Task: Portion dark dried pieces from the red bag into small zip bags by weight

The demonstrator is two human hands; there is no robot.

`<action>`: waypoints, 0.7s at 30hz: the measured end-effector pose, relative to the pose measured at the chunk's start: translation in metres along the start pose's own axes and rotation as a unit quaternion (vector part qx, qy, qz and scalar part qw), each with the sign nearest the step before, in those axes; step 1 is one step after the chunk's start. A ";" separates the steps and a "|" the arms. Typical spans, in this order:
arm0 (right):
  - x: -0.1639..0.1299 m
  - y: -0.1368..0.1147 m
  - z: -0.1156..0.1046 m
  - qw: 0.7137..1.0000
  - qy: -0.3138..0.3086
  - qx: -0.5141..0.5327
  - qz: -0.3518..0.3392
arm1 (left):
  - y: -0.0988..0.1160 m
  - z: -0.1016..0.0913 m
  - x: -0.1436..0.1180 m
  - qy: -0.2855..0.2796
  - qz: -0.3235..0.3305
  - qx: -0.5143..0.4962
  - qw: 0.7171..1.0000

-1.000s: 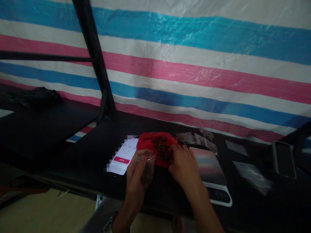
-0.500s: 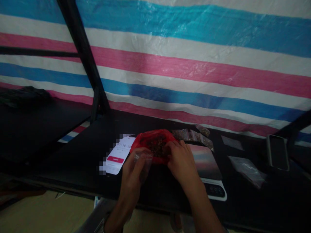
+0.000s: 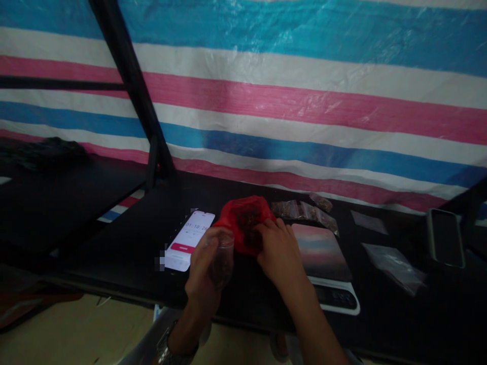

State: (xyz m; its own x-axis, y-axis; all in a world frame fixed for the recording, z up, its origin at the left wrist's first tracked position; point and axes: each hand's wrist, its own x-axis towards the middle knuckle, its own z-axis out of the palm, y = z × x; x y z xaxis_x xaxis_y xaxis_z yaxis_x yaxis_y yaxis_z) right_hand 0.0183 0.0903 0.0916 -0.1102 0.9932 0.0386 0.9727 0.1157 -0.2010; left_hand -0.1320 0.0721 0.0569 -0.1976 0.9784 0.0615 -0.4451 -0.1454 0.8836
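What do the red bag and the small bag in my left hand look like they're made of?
Red bag: thin plastic film, probably; it crumples softly and shows a slight sheen. Small bag: clear glossy plastic, apparently; the dark contents show through.

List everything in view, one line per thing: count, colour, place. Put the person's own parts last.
red bag: 1, red plastic with dark bits inside, table centre
small pouch: 1, clear with dark bits inside, in the left hand
filled packets: several, clear with dark contents, behind the scale
scale: 1, shiny top with white base, right of the red bag
lit phone: 1, white screen with red button, left of the red bag
empty pouches: at least 2, clear, right of the scale
dark phone: 1, dark screen, far right
table: 1, black
tarp: 1, blue, pink and white stripes, behind the table
wristwatch: 1, silvery, left wrist
left hand: holds the small pouch
right hand: fingers in the red bag
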 end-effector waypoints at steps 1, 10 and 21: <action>0.000 0.000 -0.002 1.000 0.000 -0.011 0.012 | 0.002 -0.002 -0.001 -0.005 0.006 0.004 1.000; 0.001 0.003 -0.002 1.000 0.005 -0.013 0.023 | -0.005 -0.004 0.000 -0.030 -0.031 0.039 0.998; 0.002 0.004 0.007 0.995 0.006 0.102 -0.020 | 0.014 0.010 0.007 0.112 -0.151 -0.097 0.977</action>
State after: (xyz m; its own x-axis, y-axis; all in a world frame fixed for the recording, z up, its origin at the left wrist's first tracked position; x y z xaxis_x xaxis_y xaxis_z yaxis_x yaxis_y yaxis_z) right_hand 0.0208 0.0933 0.0834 -0.1444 0.9876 0.0619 0.9060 0.1571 -0.3931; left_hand -0.1310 0.0787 0.0743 -0.2076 0.9276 -0.3107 -0.6654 0.0989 0.7399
